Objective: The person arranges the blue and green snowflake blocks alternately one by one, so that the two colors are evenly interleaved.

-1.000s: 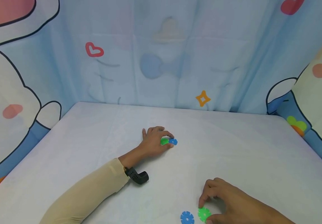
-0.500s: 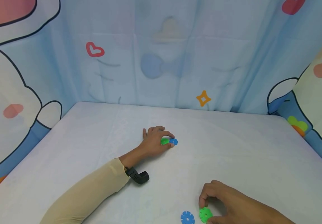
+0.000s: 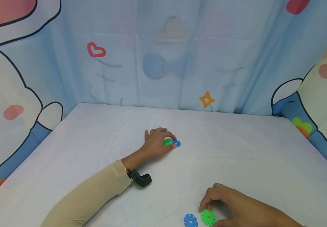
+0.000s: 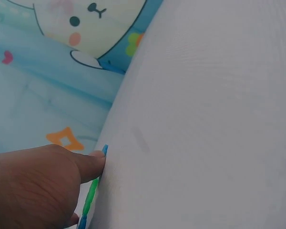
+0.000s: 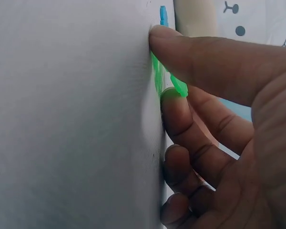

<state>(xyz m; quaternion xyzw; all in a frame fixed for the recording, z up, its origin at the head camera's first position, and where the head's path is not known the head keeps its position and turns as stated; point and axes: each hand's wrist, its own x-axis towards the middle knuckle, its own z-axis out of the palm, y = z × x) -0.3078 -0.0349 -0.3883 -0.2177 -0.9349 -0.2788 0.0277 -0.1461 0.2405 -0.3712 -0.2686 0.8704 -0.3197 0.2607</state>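
Observation:
Farther out on the table, my left hand (image 3: 155, 145) pinches a notched blue plastic disc (image 3: 176, 143) between thumb and forefinger. A notched green disc (image 3: 167, 142) lies against it, partly covered by the hand. The left wrist view shows these pieces edge-on in a row, with another blue disc (image 4: 82, 222) at the near end. Close to the front, my right hand (image 3: 234, 205) holds a green notched disc (image 3: 208, 218) between thumb and a finger. In the right wrist view this green disc (image 5: 179, 86) looks tilted against the tabletop. A blue notched disc (image 3: 190, 220) lies just left of it.
A white cloth covers the table (image 3: 254, 148). Behind it hangs a light blue curtain (image 3: 118, 75) printed with cartoon animals. My left sleeve (image 3: 89, 195) stretches across the left front, with a black wrist strap (image 3: 140, 179) at its cuff.
My right forefinger has shifted slightly left, off the upper edge of the green disc. The left hand and its discs have stayed in place.

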